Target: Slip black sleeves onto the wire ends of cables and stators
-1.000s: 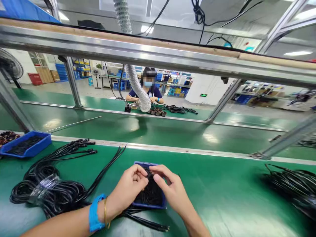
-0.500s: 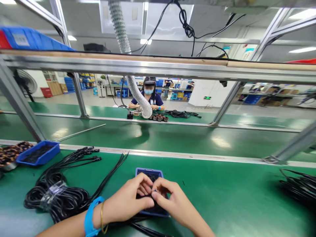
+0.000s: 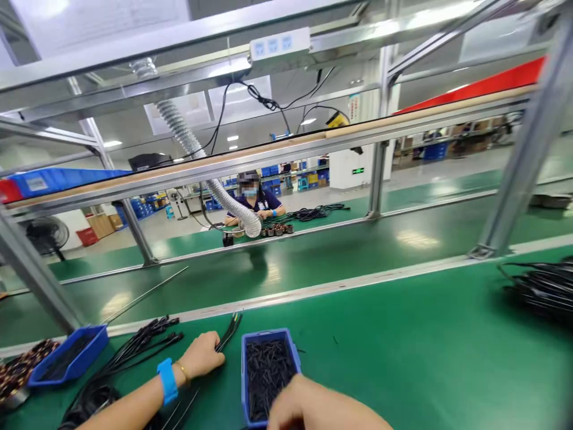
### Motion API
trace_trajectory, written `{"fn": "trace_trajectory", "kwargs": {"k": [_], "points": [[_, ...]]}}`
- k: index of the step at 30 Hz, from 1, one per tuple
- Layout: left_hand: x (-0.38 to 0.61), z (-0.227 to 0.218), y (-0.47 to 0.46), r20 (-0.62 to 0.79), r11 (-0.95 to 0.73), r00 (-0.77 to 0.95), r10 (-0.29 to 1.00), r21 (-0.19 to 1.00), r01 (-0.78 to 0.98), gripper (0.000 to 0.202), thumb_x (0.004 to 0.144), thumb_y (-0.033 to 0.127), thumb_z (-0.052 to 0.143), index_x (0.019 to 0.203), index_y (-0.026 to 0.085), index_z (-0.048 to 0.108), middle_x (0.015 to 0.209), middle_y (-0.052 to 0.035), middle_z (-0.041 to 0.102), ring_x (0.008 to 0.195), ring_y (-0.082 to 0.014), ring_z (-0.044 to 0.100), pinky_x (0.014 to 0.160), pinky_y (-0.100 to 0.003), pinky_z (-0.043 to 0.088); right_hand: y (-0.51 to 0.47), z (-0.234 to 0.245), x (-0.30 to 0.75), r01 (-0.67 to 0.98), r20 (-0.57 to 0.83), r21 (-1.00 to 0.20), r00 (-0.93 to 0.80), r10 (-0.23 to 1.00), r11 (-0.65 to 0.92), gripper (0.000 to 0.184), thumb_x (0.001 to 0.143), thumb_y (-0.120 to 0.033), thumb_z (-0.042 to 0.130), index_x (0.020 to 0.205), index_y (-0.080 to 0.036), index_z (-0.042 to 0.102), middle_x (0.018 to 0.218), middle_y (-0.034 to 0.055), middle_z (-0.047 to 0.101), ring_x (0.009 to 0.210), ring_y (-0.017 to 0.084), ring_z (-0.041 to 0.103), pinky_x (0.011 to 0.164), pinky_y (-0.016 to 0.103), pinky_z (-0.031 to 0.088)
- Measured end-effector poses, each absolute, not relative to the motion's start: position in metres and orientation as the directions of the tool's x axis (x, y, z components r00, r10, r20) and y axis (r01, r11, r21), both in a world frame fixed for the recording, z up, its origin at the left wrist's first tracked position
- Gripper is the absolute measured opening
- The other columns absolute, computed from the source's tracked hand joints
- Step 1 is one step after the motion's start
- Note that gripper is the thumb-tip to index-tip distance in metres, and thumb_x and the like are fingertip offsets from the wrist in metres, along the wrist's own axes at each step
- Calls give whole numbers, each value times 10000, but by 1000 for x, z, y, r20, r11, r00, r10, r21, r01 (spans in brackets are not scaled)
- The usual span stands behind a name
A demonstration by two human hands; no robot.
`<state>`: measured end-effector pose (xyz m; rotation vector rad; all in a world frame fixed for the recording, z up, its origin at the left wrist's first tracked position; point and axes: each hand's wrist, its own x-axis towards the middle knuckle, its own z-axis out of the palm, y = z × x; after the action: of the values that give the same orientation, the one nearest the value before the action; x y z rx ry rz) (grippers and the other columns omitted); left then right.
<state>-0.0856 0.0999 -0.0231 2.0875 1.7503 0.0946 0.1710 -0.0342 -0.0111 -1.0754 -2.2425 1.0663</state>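
Observation:
My left hand [image 3: 202, 356], with a blue band on its wrist, is closed around a few black cables [image 3: 231, 332]. Their thin stripped-looking ends stick out beyond the fist. Right of it stands a blue bin [image 3: 245, 382] full of short black tube-like pieces [image 3: 268, 370]. My right hand [image 3: 308, 403] is over the bin's near right corner, low in the view. Blur and the picture edge hide its fingers, so I cannot see what they hold. A coil of black cables [image 3: 96, 397] lies by my left forearm.
At the left stand another blue bin [image 3: 92, 352] of black pieces and some copper-coloured parts [image 3: 27, 364]. More black cables [image 3: 544, 289] lie at the right. Metal posts [image 3: 521, 143] rise from the bench. Beyond the frame a person [image 3: 268, 206] sits at a facing bench.
My hands were together over the bin and are now apart. The left has moved left onto the cables; the right has come down toward the near edge. The view has tilted.

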Motion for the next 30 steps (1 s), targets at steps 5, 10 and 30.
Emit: {"fn": "trace_trajectory", "kwargs": {"k": [5,10,30], "points": [[-74,6,110,-210,-182,406,890,652,736,239,765,434,538,703,216,462,623,40,462,645,-181,562,614,-287,417,-6,-15,166,847,361,-369,-248,899,383,195,850,-285,780,1025,-200,773,1015,83,776,1006,275,662,883,363,511],[-42,31,101,-200,-202,691,695,868,454,472,780,595,616,995,175,597,809,-2,608,578,-124,583,560,-253,444,14,-44,149,889,393,-142,-353,849,435,438,722,-388,899,1065,-150,767,1006,125,782,1038,333,659,906,440,517],[9,4,55,-66,79,644,762,997,8,535,732,613,773,944,129,691,624,40,538,523,-92,474,499,-221,377,-9,-31,173,764,518,-514,-86,851,390,191,979,-163,554,948,-241,725,885,25,707,814,196,635,723,303,523]]}}
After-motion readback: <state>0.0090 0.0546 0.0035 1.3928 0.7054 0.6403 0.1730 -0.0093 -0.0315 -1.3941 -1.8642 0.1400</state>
